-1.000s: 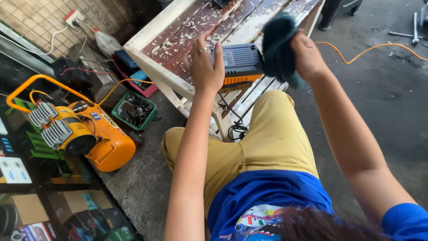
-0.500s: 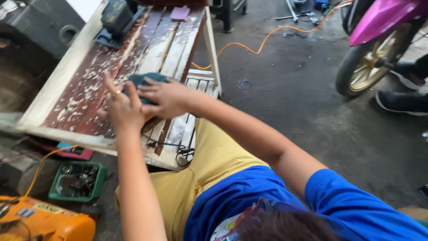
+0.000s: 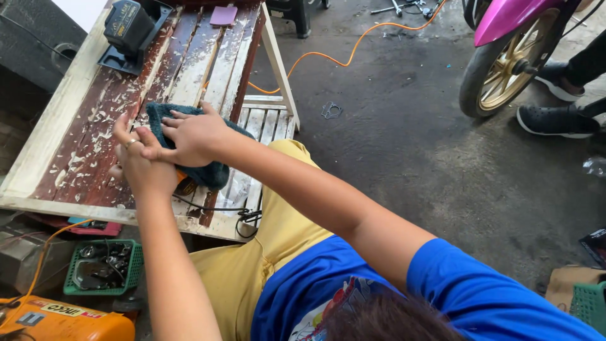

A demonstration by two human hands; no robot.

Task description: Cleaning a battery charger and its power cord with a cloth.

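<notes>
A worn wooden slatted panel (image 3: pixel 82 120) with peeling red and white paint lies flat in front of me. On its near part sits a dark teal cloth (image 3: pixel 214 173) draped over a small power tool whose orange edge (image 3: pixel 184 179) and black cord (image 3: pixel 218 209) show below it. My right hand (image 3: pixel 192 136) presses down on the cloth and grips it. My left hand (image 3: pixel 144 165), wearing a ring, is closed around the tool's near end, and its fingers touch my right thumb. Most of the tool is hidden.
A black power tool (image 3: pixel 129 25) and a purple block (image 3: pixel 223 16) rest at the panel's far end. A green basket of metal parts (image 3: pixel 101 268) and an orange machine (image 3: pixel 63 322) sit left. A motorcycle wheel (image 3: pixel 505 76), another person's shoes (image 3: pixel 555 120) and an orange cable (image 3: pixel 353 50) lie right.
The view has swung and tightened. Both hands have drawn back along the panel toward me. My left hand, open a second ago, has closed beside my right hand on the cloth-covered tool.
</notes>
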